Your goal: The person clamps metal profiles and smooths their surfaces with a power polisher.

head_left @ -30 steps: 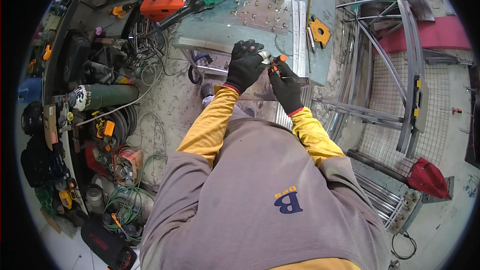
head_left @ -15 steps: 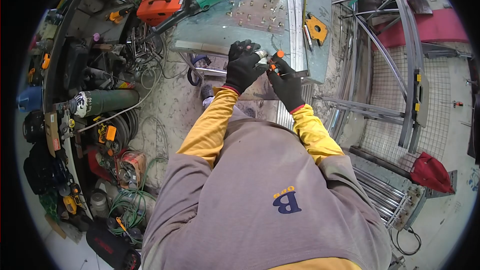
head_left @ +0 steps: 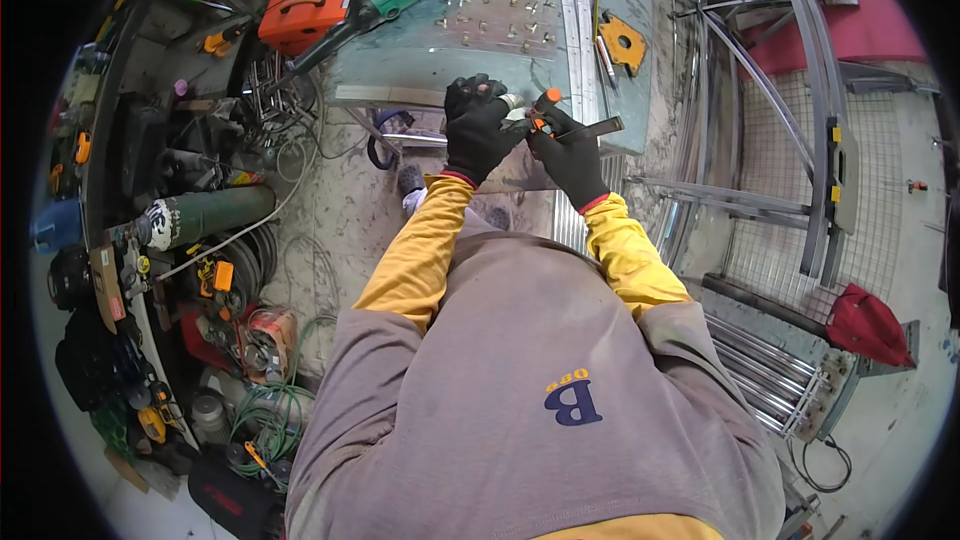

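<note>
gloved hands together at the table edge, working on a small orange-capped tool

step in hand, as i judge it: close two-handed handling of the small black tool with an orange cap (head_left: 547, 97), right by the near edge of the grey metal-topped table (head_left: 390, 65). black-gloved right hand (head_left: 570, 158) is closed round the tool; a flat dark metal bar (head_left: 606, 127) juts out beside it, can't tell if it's one piece. black-gloved left hand (head_left: 478, 130) is curled, thumb side toward the tool, by a small whitish piece (head_left: 513, 108); can't tell if it's pinching that. next move probably calls for a steady left hand and fine control with the right.

containers: orange-red box with a top handle (head_left: 308, 20), shut, contents hidden. dark green steel gas cylinder with white-painted end (head_left: 215, 216) lies on its side, contents not visible. brown cardboard box (head_left: 106, 282) at far left, inside not seen.
</note>
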Tool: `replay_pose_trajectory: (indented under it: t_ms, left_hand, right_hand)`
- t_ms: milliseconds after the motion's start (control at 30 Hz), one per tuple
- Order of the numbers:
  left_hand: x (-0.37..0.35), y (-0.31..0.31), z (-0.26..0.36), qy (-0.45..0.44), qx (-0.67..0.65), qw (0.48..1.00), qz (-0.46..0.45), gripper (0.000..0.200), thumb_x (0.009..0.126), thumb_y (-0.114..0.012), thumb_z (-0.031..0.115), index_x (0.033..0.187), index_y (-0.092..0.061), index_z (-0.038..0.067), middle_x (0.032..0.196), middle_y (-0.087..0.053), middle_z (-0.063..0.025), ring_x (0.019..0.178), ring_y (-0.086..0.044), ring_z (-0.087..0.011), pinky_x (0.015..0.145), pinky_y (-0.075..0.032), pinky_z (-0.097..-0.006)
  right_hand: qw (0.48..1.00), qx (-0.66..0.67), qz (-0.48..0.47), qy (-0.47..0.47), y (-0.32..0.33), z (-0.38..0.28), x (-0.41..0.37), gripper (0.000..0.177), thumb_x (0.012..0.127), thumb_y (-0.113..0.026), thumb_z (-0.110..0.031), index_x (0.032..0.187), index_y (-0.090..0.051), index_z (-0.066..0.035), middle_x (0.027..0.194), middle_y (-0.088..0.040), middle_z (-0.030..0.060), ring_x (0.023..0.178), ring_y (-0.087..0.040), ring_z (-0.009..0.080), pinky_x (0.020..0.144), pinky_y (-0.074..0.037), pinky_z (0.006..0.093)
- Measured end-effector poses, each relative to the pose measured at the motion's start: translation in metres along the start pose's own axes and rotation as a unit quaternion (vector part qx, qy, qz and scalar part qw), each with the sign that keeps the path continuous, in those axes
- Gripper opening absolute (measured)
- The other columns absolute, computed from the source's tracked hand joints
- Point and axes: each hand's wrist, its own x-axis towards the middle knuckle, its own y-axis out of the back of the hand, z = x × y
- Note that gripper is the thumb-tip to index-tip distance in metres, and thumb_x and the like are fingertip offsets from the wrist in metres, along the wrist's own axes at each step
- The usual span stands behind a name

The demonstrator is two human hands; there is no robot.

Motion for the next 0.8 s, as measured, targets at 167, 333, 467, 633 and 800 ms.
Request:
replay_pose_trajectory:
  t_ms: [167,333,467,633,800]
  left_hand:
    - [0.002,0.002,0.001,0.007,-0.011,1.000,-0.004,0.041,0.074,-0.089,0.037,0.104,-0.079,0.010,0.107,-0.072,-0.0098,0.116,-0.062,-0.0328,0.112,-0.036,-0.0482]
    - [0.002,0.003,0.001,0.005,-0.010,1.000,-0.020,0.038,0.073,-0.087,0.035,0.102,-0.078,0.011,0.108,-0.071,-0.0087,0.118,-0.060,-0.0318,0.113,-0.036,-0.0476]
    - [0.003,0.013,-0.001,-0.024,0.002,0.998,-0.058,0.041,0.077,-0.084,0.022,0.115,-0.076,0.010,0.112,-0.071,-0.0122,0.119,-0.062,-0.0343,0.112,-0.037,-0.0487]
    - [-0.021,0.032,0.011,0.059,0.005,0.990,0.125,0.034,0.082,-0.077,0.014,0.115,-0.076,0.009,0.115,-0.074,-0.0145,0.114,-0.066,-0.0340,0.107,-0.046,-0.0461]
    - [-0.074,-0.007,0.007,0.571,-0.451,0.685,-0.030,0.038,0.094,-0.074,0.020,0.130,-0.068,0.008,0.122,-0.072,-0.0043,0.118,-0.065,-0.0157,0.092,-0.055,-0.0385]
  right_hand:
    - [1.000,-0.012,-0.021,-0.011,0.005,0.001,0.007,0.040,0.089,-0.070,-0.011,0.128,-0.073,-0.006,0.071,-0.066,0.0018,0.060,-0.054,0.0082,0.057,-0.045,0.0288]
    - [0.998,-0.043,-0.012,0.054,0.005,-0.005,0.008,0.041,0.087,-0.071,-0.013,0.127,-0.074,-0.007,0.071,-0.068,0.0054,0.059,-0.059,0.0111,0.056,-0.047,0.0316]
    - [0.995,-0.086,-0.024,0.052,0.009,0.001,0.012,0.041,0.088,-0.071,-0.014,0.128,-0.074,-0.008,0.070,-0.068,0.0052,0.058,-0.060,0.0111,0.055,-0.047,0.0318]
    - [0.997,-0.014,-0.046,-0.064,0.008,0.000,0.008,0.041,0.092,-0.074,-0.004,0.133,-0.070,-0.002,0.092,-0.072,0.0007,0.077,-0.061,0.0051,0.069,-0.051,0.0236]
    - [0.997,-0.054,-0.034,-0.038,0.007,-0.011,0.007,0.040,0.091,-0.072,-0.011,0.131,-0.071,-0.002,0.082,-0.069,0.0006,0.069,-0.060,0.0065,0.063,-0.049,0.0263]
